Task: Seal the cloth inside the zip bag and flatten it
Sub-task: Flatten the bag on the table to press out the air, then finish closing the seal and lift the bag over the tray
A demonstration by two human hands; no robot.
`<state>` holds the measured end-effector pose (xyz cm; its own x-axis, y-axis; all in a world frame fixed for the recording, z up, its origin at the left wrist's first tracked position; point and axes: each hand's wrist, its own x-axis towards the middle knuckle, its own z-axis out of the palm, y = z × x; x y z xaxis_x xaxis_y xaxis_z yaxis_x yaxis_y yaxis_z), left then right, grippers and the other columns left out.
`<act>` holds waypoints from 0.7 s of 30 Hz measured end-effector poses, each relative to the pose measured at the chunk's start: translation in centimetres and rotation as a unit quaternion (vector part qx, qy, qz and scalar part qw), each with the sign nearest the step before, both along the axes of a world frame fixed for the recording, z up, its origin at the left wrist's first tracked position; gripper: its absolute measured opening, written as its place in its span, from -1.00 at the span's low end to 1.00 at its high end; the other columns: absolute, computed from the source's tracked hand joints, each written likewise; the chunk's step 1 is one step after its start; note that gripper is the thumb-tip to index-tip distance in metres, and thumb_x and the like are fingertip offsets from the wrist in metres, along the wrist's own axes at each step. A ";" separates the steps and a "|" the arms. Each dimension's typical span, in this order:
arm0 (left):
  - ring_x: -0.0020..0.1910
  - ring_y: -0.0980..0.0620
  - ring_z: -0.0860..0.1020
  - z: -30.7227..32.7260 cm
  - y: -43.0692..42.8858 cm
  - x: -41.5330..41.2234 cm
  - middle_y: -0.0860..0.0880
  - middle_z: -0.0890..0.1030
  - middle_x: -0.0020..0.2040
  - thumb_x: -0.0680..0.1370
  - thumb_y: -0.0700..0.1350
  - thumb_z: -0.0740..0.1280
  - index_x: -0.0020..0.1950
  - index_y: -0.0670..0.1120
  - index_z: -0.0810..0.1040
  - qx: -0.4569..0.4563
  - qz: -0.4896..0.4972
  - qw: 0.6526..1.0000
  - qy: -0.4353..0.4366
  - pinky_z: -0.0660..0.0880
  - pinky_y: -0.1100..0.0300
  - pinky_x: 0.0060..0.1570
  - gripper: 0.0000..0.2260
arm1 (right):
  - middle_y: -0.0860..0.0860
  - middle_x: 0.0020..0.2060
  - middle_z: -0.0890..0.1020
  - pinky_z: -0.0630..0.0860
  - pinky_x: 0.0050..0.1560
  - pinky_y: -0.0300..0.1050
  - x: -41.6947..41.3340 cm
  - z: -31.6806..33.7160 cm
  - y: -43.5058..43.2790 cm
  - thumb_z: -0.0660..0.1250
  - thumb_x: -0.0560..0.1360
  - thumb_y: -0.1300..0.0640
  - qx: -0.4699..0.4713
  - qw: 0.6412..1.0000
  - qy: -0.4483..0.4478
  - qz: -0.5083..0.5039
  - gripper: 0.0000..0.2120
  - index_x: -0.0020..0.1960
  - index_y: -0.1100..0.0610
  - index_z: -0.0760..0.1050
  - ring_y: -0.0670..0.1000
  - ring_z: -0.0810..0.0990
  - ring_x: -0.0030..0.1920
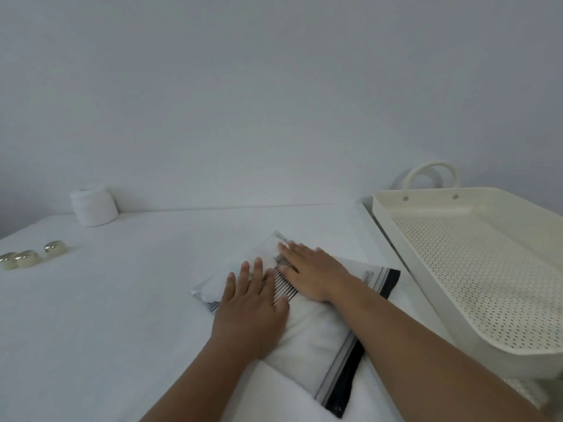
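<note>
Zip bag (320, 333) with a white cloth (316, 336) inside lies flat on a white table (122, 315), both hands pressed on top of it. Left hand (253, 309) and right hand (313, 272) rest palm-down with fingers spread, gripping nothing, side by side over the bag's striped far half. Just right of the bag sits a cream perforated tray (475, 269) with a loop handle. Well left of the bag stand three small gold-topped jars (27, 258); beyond them, a white roll (93, 205) by the wall.
</note>
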<state>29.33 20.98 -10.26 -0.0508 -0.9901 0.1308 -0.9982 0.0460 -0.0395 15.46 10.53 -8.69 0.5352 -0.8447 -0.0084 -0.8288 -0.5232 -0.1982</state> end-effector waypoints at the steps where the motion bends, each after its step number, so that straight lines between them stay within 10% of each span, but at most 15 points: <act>1: 0.54 -0.12 -0.27 0.2 -0.3 0.7 -0.13 -0.22 0.59 0.59 0.13 -0.19 0.57 -0.12 -0.15 0.010 -0.012 1.000 -0.009 -0.23 -0.12 0.50 -0.40 | -0.06 0.58 -0.11 -0.16 0.54 0.04 -0.3 -0.2 -0.1 -0.13 0.59 -0.23 0.000 1.000 0.014 -0.019 -0.38 0.56 -0.04 -0.19 -0.05 -0.11 0.56; 11: 0.54 -0.01 -0.29 2.0 -4.5 4.6 0.08 -0.18 0.59 0.56 0.31 -0.22 0.56 0.14 -0.17 0.043 -0.079 0.993 -0.071 -0.25 -0.08 0.50 -0.41 | 0.09 0.54 0.18 -0.10 0.52 0.16 -4.3 -1.1 4.2 -0.08 0.56 -0.20 -0.030 0.983 -0.050 -0.176 -0.35 0.51 0.17 0.12 0.07 0.10 0.54; 13: 0.56 -0.05 -0.22 2.6 -4.6 4.1 0.03 -0.12 0.60 0.57 0.31 -0.18 0.57 0.09 -0.13 0.029 -0.046 0.995 -0.086 -0.19 -0.09 0.51 -0.39 | 0.07 0.19 0.57 0.13 0.48 0.17 -4.3 -0.6 5.7 0.02 0.56 -0.06 -0.104 0.961 -0.151 -0.207 -0.64 0.14 0.11 0.45 0.09 0.47 0.24; 16: 0.55 -0.16 0.05 3.9 -3.5 1.9 -0.10 0.12 0.58 0.64 0.16 0.00 0.52 -0.05 0.19 -0.004 -0.040 0.996 -0.083 0.05 -0.08 0.49 -0.50 | -0.03 -0.32 0.56 0.47 0.16 0.07 -4.4 1.0 7.0 0.09 0.55 0.06 -0.199 0.916 -0.284 -0.203 -0.73 -0.30 0.05 0.38 0.07 0.50 -0.26; 21: 0.23 0.06 0.51 4.3 0.4 -0.8 0.09 0.59 0.23 0.51 0.29 0.20 0.19 0.12 0.55 0.004 -0.107 0.977 0.182 0.44 0.01 0.24 -0.61 | -0.03 0.12 0.64 0.49 0.19 0.00 -6.1 3.3 6.8 0.21 0.56 -0.03 0.003 0.956 -0.276 -0.093 -0.73 0.14 0.04 0.58 0.02 0.57 0.14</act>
<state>28.51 21.35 -5.92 -0.2085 -0.9630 0.1709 -0.9133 0.2542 0.3182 9.37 17.36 -5.39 0.2990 -0.9268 0.2272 -0.6753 -0.3737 -0.6358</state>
